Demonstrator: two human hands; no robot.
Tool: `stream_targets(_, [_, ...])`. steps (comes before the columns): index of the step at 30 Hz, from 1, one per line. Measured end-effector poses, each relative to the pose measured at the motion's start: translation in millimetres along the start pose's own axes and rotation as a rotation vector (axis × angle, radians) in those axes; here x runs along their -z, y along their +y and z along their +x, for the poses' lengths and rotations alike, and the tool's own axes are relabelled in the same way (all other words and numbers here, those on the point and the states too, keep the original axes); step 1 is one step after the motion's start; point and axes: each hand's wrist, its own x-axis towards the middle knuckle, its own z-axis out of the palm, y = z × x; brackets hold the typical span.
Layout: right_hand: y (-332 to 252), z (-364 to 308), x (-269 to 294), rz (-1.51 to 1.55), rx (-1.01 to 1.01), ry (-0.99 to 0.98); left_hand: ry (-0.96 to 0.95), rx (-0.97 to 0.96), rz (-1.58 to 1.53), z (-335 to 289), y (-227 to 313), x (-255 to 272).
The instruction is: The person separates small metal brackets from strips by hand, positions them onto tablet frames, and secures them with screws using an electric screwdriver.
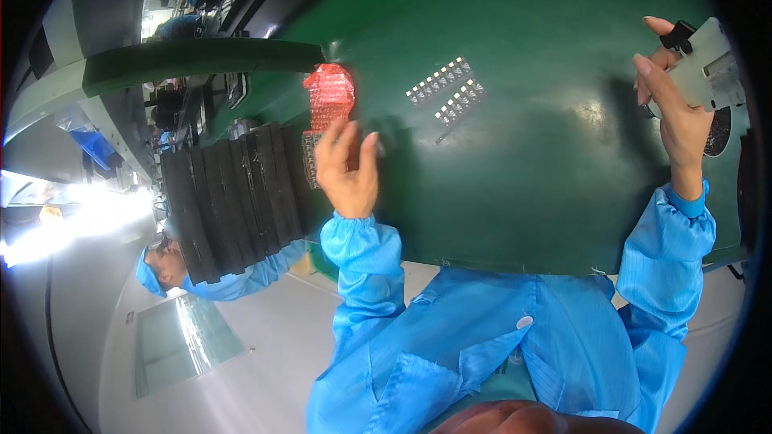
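My left hand [347,173] is over the left side of the green table, its fingers bent and apart with nothing visible in them. Partly beneath it lies a dark panel [310,162] with rows of small parts, next to red bubble wrap [331,95]. At the far right, my right hand [679,116] has its fingers around a grey-white device [701,68] with a black fitting; part of the grip is hidden. Between the hands, farther off, lie two strips of small parts, an upper strip [439,80] and a lower strip [460,102].
A stack of black trays [233,201] stands left of the table, partly hiding a person in a blue cap [150,272]. A dark green bar [201,62] crosses the upper left. A black round piece [718,133] is beside my right wrist. The green tabletop [523,201] ends before my body.
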Motion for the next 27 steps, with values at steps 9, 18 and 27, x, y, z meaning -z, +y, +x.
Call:
stream_targets(9, [1.4,-6.3,4.1,0.016,-0.068,0.015,-0.214,0.003,-0.181,31.1,60.8,-34.8])
stream_targets(18, [-7.4,-5.8,4.2,-0.001,-0.078,0.018,-0.443,0.091,-0.385,14.0,48.8,-29.4])
stream_targets(27, [3.5,-2.8,0.2,0.013,-0.053,0.021,-0.564,0.04,-0.327,27.2,48.4,-32.5])
